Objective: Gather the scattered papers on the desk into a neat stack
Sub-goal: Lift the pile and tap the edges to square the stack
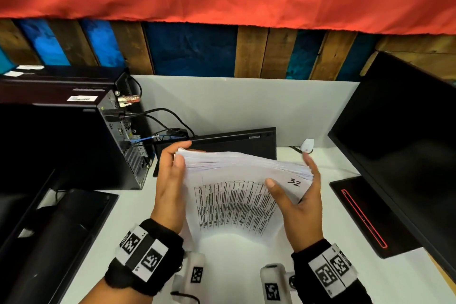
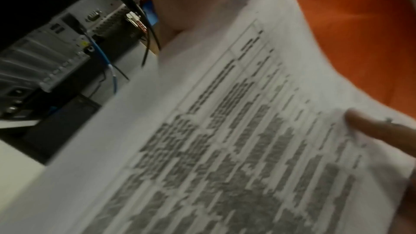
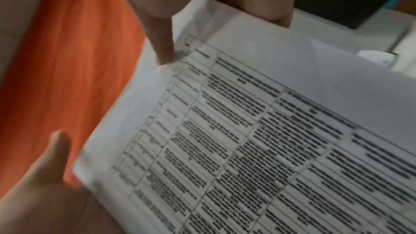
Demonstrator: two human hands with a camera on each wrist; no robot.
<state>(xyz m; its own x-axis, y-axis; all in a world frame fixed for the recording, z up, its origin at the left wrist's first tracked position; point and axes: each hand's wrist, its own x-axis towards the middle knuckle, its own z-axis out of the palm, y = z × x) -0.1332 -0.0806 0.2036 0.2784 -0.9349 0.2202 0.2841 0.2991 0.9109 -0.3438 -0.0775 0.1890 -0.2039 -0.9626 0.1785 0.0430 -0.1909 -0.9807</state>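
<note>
White desk [image 1: 246, 279] lies below; my left hand [image 1: 170, 180] at nine o'clock and right hand [image 1: 299, 201] at three o'clock grip the paper stack [image 1: 237, 195], thumbs on top, held above it.

Both hands are raised at the stack of papers [image 1: 241, 180]: the left hand [image 1: 170, 180] grips its left edge, the right hand [image 1: 299, 201] its right edge, thumbs on top.
</note>
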